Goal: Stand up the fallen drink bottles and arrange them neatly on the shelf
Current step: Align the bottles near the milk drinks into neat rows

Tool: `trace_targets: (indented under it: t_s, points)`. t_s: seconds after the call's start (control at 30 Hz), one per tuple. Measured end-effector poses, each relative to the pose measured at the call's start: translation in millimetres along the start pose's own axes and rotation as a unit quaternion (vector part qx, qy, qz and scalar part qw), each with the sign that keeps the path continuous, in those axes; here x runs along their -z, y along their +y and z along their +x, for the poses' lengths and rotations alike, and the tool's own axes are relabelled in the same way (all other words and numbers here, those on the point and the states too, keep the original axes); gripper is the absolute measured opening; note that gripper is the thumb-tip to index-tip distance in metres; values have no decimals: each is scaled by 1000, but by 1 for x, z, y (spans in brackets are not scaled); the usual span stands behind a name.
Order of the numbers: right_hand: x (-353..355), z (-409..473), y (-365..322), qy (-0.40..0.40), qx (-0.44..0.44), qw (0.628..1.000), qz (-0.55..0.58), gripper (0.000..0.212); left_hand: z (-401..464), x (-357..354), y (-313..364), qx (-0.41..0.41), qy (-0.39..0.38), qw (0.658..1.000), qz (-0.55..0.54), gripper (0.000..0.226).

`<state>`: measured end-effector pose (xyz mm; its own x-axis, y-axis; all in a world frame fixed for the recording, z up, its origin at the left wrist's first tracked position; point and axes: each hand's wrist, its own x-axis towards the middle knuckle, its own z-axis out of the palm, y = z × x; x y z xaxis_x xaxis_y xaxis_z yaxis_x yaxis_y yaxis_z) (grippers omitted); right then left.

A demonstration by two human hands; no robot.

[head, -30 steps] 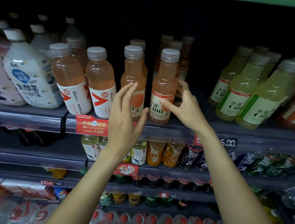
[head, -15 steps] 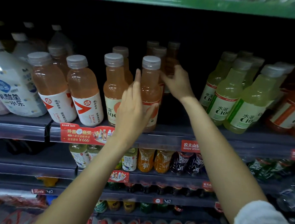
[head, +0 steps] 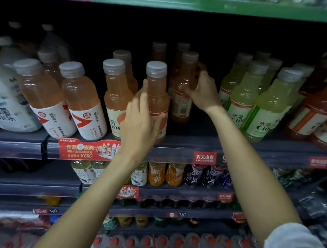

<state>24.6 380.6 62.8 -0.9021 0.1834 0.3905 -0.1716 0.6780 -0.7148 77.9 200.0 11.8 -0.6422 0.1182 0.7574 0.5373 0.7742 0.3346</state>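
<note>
Two orange C100 bottles stand at the shelf's front edge (head: 186, 143): one (head: 115, 95) on the left, one (head: 157, 93) beside it. My left hand (head: 140, 121) rests on the front of the right one, fingers straight, thumb against its label. Further back, my right hand (head: 201, 90) grips a third orange bottle (head: 184, 91) by its upper body; this bottle is upright, behind and right of the front pair. More orange bottles stand in the dark behind it.
Pink bottles with red-and-white labels (head: 85, 101) stand left of the orange ones, white bottles (head: 8, 102) further left. Green C100 bottles (head: 261, 105) lean at the right, red-orange ones (head: 316, 115) beyond. Lower shelves hold more drinks.
My right hand reached deeper into the shelf and took hold of an orange bottle in the back row. My left hand moved up onto the front right bottle.
</note>
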Motion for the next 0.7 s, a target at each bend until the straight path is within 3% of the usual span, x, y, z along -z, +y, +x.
trace_targets:
  t_s: [0.17, 0.33, 0.47, 0.57, 0.7]
  points:
    - [15, 1, 22, 40, -12, 990, -133, 55, -2, -3, 6, 15, 13, 1000, 9, 71]
    - [21, -4, 40, 106, 16, 982, -153, 55, -4, -12, 8, 35, 30, 999, 18, 83]
    - [11, -26, 45, 220, 179, 947, -148, 36, -7, -19, 11, 59, 50, 997, 11, 89]
    - [-6, -20, 40, 167, 247, 949, -100, 26, -7, -20, 13, 73, 55, 996, 1, 88]
    - [-34, 1, 14, 42, 273, 949, -149, 32, -6, -17, 15, 78, 54, 995, -4, 88]
